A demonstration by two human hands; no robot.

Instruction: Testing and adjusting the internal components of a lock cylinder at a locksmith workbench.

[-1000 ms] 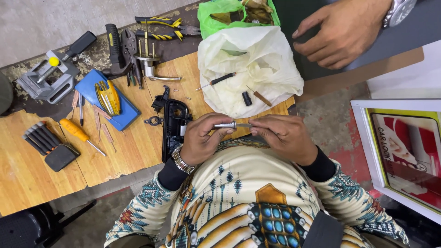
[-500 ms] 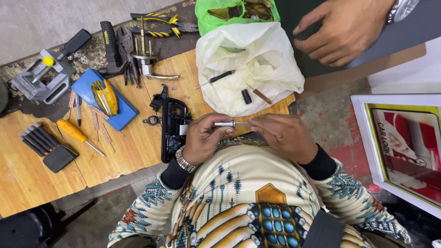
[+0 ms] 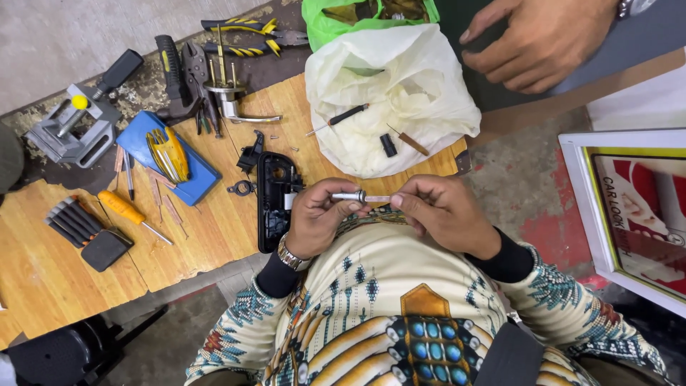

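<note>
— Where do we hold the small metal cylinder (image 3: pixel 350 196)?

— Just above the workbench (image 3: pixel 43 271) edge, its long axis left-right. Our left hand (image 3: pixel 319 218) pinches it closed; our right hand (image 3: pixel 441 211) grips the thin piece, perhaps a key, at its right end.

Bright, even daylight, soft short shadows, sharp focus, slight wide-angle stretch at edges.

Shot from a single head-worn camera, aimed steeply down over the wearer's patterned chest (image 3: pixel 400 322) at the wooden bench (image 3: pixel 43 264). Held close above both hands (image 3: pixel 321 218), which sat mid-frame. Caught the bench edge, grey floor and a framed picture (image 3: pixel 629 207) at right.
</note>
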